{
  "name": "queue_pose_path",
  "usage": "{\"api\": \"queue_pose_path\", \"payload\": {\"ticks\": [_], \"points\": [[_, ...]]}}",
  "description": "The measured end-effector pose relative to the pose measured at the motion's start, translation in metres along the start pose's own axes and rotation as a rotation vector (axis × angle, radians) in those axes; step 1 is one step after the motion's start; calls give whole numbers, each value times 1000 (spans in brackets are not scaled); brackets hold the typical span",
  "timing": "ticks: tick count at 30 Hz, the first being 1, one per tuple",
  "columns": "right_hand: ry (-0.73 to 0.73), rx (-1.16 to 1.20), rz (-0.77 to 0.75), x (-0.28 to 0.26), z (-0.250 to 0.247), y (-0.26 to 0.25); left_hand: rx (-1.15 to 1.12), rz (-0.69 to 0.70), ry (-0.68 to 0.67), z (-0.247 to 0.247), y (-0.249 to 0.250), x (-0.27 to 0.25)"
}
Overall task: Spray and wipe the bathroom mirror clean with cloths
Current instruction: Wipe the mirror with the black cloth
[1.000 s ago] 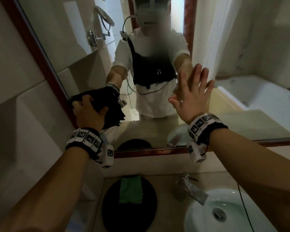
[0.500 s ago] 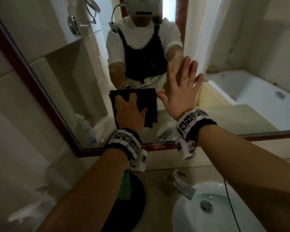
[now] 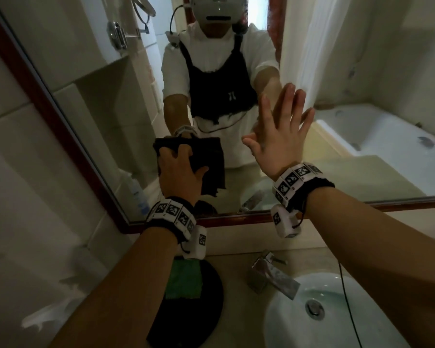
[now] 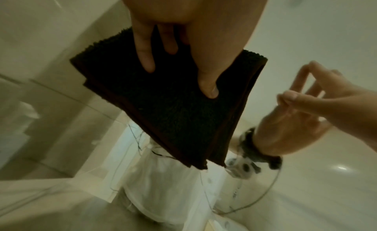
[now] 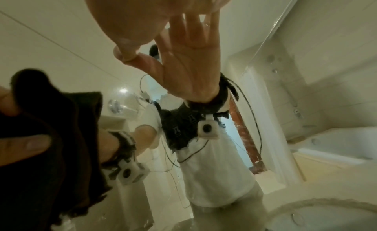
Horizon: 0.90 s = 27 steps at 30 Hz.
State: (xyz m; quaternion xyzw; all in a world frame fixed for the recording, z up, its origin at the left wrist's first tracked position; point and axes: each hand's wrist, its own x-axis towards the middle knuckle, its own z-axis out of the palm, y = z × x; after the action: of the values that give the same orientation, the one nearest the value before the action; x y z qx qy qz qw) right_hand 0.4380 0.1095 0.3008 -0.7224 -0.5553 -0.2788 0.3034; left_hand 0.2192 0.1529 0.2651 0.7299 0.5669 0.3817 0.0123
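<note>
The wood-framed mirror (image 3: pixel 362 172) fills the wall ahead. My left hand (image 3: pixel 178 172) presses a folded dark cloth (image 3: pixel 212 169) flat against the lower middle of the glass. In the left wrist view its fingers (image 4: pixel 144 53) lie spread and straight on the cloth (image 4: pixel 173 108). My right hand (image 3: pixel 281 136) lies open on the glass just right of the cloth, palm flat and fingers spread, holding nothing. The right wrist view shows that palm (image 5: pixel 142 16) meeting its reflection, with the cloth (image 5: pixel 61 137) at the left.
Under the mirror a green cloth (image 3: pixel 183 280) lies on a round black tray (image 3: pixel 209 305). A chrome tap (image 3: pixel 269 275) and a white basin (image 3: pixel 299 330) sit to the right. A bottle (image 3: pixel 136 194) shows in the mirror's lower left. The dark frame (image 3: pixel 60 126) runs up the left.
My left hand has slid the cloth rightward across the glass, from the mirror's left edge to close beside my right hand. My right hand has stayed flat on the mirror.
</note>
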Motion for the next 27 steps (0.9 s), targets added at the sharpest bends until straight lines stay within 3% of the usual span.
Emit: {"api": "queue_pose_path", "payload": {"ticks": [6,13,18,27], "points": [[28,42,20,-6,-7,-7,10,-100,35,-26,-48,3],[-76,-32,25,-51,11,13,48,-178,61,-39,-100,11],[-108,-77,12,-54,22,18,109,-223,92,-41,-133,11],[-93,-37,-16,-56,32,22,78,-242,116,-32,-148,2]]}}
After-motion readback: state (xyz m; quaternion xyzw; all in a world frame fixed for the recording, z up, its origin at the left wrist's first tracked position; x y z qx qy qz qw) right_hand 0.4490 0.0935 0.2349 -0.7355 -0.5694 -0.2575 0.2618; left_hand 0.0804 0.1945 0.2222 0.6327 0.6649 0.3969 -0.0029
